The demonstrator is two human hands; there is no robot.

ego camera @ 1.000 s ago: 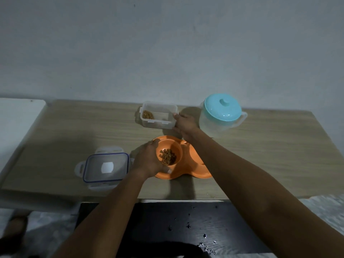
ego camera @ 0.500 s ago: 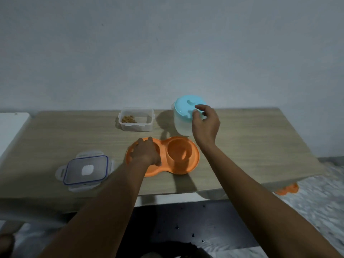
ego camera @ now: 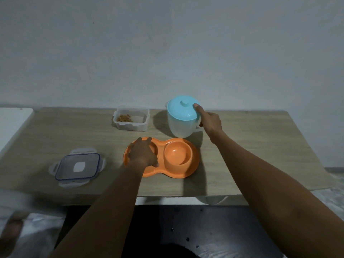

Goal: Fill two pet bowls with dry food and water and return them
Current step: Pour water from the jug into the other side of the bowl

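The right hand (ego camera: 209, 122) closes around the jug (ego camera: 181, 122) by its handle side, thumb on the lid. The empty bowl (ego camera: 177, 154) lies just in front of the jug, toward the person. The left hand (ego camera: 143, 153) rests flat over the other bowl, steadying the feeder (ego camera: 193, 164) on the table (ego camera: 260, 149).

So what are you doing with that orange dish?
A person is filling a double orange pet dish on a wooden table. The left hand rests over its left bowl, hiding it. The right hand grips the jug with the blue lid. The right bowl looks empty.
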